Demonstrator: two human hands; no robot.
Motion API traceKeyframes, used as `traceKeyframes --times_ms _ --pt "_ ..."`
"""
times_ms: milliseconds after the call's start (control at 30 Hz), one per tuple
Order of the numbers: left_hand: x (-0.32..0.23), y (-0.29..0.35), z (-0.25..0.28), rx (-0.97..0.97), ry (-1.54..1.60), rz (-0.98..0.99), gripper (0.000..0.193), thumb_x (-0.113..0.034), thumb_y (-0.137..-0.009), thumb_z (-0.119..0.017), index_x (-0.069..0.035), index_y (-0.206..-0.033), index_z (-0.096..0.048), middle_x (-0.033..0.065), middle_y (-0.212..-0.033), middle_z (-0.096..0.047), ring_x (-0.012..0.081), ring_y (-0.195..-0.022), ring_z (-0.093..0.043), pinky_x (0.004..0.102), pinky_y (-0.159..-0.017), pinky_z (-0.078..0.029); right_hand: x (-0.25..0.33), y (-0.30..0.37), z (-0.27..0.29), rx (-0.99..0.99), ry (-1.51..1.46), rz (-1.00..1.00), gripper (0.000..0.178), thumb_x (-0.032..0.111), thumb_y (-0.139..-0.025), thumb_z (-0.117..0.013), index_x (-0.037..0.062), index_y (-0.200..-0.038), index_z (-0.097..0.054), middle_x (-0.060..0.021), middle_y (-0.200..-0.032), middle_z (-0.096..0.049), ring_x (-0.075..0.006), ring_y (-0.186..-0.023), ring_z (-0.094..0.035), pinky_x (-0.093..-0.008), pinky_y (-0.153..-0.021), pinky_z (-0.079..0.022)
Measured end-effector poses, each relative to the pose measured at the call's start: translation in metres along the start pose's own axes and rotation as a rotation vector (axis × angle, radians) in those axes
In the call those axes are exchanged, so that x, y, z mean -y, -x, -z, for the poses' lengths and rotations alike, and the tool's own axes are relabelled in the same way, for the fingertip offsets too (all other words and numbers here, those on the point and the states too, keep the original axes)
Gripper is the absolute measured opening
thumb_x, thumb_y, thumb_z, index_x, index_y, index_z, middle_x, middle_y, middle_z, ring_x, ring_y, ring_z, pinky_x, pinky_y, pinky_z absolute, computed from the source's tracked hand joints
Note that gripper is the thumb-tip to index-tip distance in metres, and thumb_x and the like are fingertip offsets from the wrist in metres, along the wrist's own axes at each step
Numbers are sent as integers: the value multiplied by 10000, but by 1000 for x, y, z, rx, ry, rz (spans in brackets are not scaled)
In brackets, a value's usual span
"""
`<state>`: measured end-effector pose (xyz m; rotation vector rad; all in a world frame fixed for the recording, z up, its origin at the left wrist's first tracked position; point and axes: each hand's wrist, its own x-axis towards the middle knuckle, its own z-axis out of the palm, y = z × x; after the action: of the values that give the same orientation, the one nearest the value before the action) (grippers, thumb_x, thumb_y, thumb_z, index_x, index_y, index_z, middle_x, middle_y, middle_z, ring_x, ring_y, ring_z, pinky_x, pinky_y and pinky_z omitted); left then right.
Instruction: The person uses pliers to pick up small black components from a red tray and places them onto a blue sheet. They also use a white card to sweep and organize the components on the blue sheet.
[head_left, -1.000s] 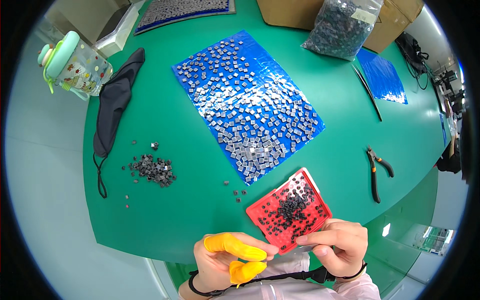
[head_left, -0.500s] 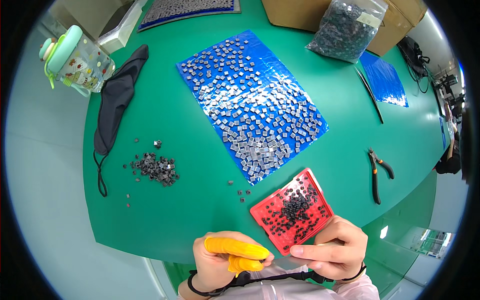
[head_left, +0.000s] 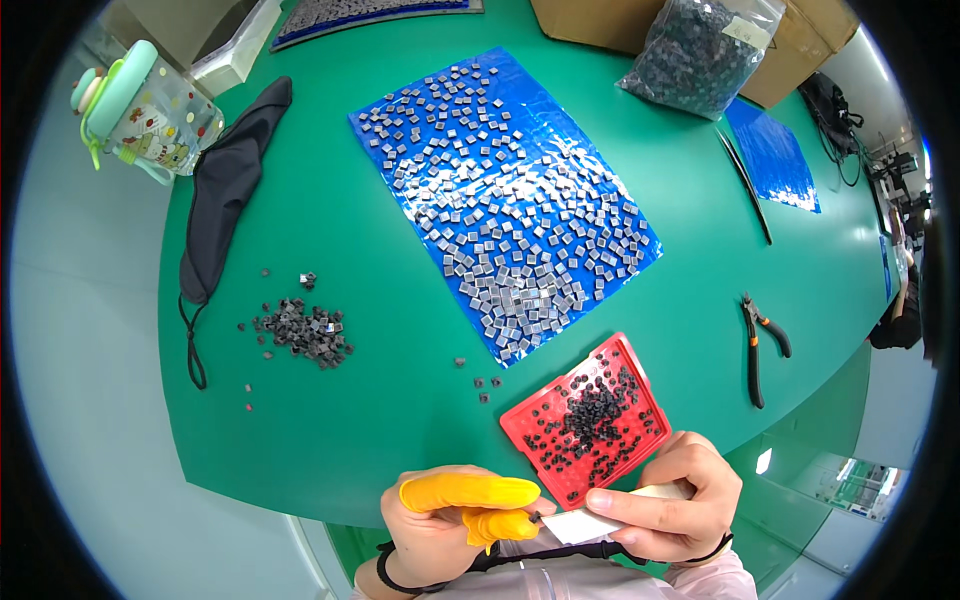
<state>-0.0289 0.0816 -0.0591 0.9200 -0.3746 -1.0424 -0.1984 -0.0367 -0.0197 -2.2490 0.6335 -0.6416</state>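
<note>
Yellow finger cots cover the thumb and index finger of my left hand (head_left: 435,525), at the bottom middle. Those fingers pinch a small dark piece (head_left: 536,519), mostly hidden by the fingertips. In my right hand (head_left: 692,497) a flat white strip (head_left: 577,525) lies between thumb and fingers, its free end pointing left and right beside the dark piece; whether they touch I cannot tell. Just beyond my hands sits a red tray (head_left: 517,412) with many small black round parts (head_left: 592,415) heaped in its middle and scattered around.
Many square grey pieces lie on a blue sheet (head_left: 535,118). A pile of dark pieces (head_left: 312,335) is at left, near a black pouch (head_left: 225,205) and a bottle (head_left: 160,120). Pliers (head_left: 753,350), tweezers (head_left: 745,185), a filled plastic bag (head_left: 700,60) and a cardboard box (head_left: 590,25) are at right.
The strip in my right hand has turned, so its white face now shows. My right hand has shifted slightly right; my left keeps its pinch. The whole view has moved a little.
</note>
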Motion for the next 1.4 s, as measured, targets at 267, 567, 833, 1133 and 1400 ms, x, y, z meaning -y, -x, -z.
traceKeyframes --times_ms 267,567,833,1133,1400 --pt "3 -1 4 37 -128 -71 262 105 -743 -739 97 -996 -675 156 -896 -705 205 -783 -702 280 -700 -578 0 1 0 0 71 -3 279 364 -741 -755 200 -965 -783 19 -710 -447 -132 -609 -448 -264 -533 -342" --pt "-5 -6 4 126 -304 -46 226 89 -698 -785 73 -905 -696 127 -850 -707 174 -749 -694 256 -656 -567 5 4 4 -27 203 -52 330 443 -695 -761 240 -955 -783 26 -720 -420 -145 -622 -422 -275 -557 -330" --pt "-8 -5 0 100 -245 55 187 140 -721 -731 98 -897 -684 143 -837 -702 188 -748 -698 279 -680 -583 8 6 2 -60 273 -116 346 459 -637 -766 307 -947 -776 41 -743 -384 -149 -645 -401 -276 -562 -318" --pt "-5 -3 9 147 -295 182 163 125 -745 -720 113 -902 -677 156 -835 -699 212 -745 -702 296 -681 -588 -1 4 4 -3 298 2 364 386 -596 -813 332 -953 -768 48 -757 -382 -140 -647 -391 -268 -552 -316" --pt "-6 -7 9 157 -292 159 168 107 -750 -722 126 -910 -673 186 -830 -700 246 -748 -706 334 -688 -596 0 6 -2 -122 211 -65 318 340 -621 -824 273 -927 -768 36 -754 -379 -132 -636 -374 -265 -545 -293"
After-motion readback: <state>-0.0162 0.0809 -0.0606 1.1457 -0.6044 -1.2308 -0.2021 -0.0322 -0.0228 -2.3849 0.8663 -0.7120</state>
